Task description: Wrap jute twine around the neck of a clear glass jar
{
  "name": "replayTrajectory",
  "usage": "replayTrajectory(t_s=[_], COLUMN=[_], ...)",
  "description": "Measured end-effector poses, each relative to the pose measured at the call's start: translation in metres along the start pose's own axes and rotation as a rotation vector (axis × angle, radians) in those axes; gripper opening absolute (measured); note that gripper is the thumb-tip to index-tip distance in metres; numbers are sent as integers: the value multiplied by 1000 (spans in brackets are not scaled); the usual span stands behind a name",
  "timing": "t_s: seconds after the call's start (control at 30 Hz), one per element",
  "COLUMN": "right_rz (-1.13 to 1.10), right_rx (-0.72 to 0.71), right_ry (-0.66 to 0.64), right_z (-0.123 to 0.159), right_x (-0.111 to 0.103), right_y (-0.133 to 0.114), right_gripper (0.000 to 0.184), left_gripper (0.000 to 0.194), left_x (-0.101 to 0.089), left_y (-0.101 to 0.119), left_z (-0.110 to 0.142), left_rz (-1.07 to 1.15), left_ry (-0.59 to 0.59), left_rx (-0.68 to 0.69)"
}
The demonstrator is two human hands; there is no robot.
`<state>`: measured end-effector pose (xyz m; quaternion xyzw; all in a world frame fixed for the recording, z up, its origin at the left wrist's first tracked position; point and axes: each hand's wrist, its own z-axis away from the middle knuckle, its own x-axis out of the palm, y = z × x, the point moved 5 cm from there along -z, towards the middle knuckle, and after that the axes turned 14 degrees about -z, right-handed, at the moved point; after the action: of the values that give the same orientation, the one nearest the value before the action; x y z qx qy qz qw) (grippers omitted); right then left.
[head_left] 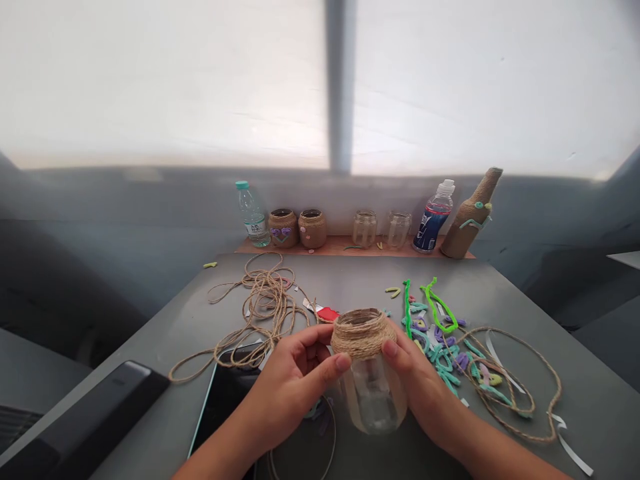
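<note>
Between my two hands is a clear glass jar [376, 397], its neck wrapped in several turns of jute twine [364, 339]. My left hand [295, 380] grips the wrapped neck from the left, with the thumb pressed on the front just below the twine. On the other side my right hand [417, 373] closes around the jar, its thumb resting on the lower edge of the wrapping. The jar's lower half is bare glass, tilted a little. Behind my left hand lies a loose tangle of jute twine [270, 300]; a strand runs from it toward the jar.
Colourful pipe-cleaner pieces [450, 353] and a twine loop [555, 380] lie at right. Two twine-covered jars [313, 230], two glass jars [365, 229], a water bottle [257, 220], a blue-labelled bottle [434, 220] and a twine-wrapped bottle [465, 227] line the back. A dark tablet-like object [220, 407] lies left.
</note>
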<state>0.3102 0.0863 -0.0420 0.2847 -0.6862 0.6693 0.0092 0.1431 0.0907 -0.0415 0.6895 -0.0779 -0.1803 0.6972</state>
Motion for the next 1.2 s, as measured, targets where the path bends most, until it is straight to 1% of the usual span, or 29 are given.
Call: replayTrajectory(t_s=[0.17,0.33,0.5,0.6,0.67,0.73,0.8,0.87,0.93,0.97,1.03,1.1,1.2], right_rz=[38,-6,3,-2,-7,-14,-18,-9,0,2,1,5,5], right_rx=[15,23,59,76,86,104,119,117,112,112,115,117,115], right_ry=[95,35,109,125,130,143,155,154,145,139,130,124,119], right_z=[3,5,1,0,-1,-1,-2,-2,-3,-3,-3,-3,-2], right_x=[-9,-6,-11,-13,-13,-13,-14,-14,-15,-15,-16,-16,-15], right_y=[6,7,12,13,12,12,12,13,15,16,17,17,15], right_gripper=[51,67,58,56,55,53,53,55,56,57,57,56,54], left_gripper=[35,34,36,41,44,40,29,20,12,11,16,15,7], left_x=[1,3,2,-4,-11,-20,-28,-32,-34,-34,-33,-30,-25], left_y=[7,13,5,1,3,10,18,20,16,13,5,2,7], left_z=[0,0,0,-1,0,2,6,11,17,19,22,22,19], left_rz=[-50,-94,-158,-236,-300,-414,-575,-722,-812,-833,-861,-893,-919], left_ry=[-8,-27,-49,-48,-12,44,62,14,-58,-96,-158,-206,-240], left_rx=[46,63,2,-75,-109,-98,-70,-68,-87,-97,-111,-117,-120])
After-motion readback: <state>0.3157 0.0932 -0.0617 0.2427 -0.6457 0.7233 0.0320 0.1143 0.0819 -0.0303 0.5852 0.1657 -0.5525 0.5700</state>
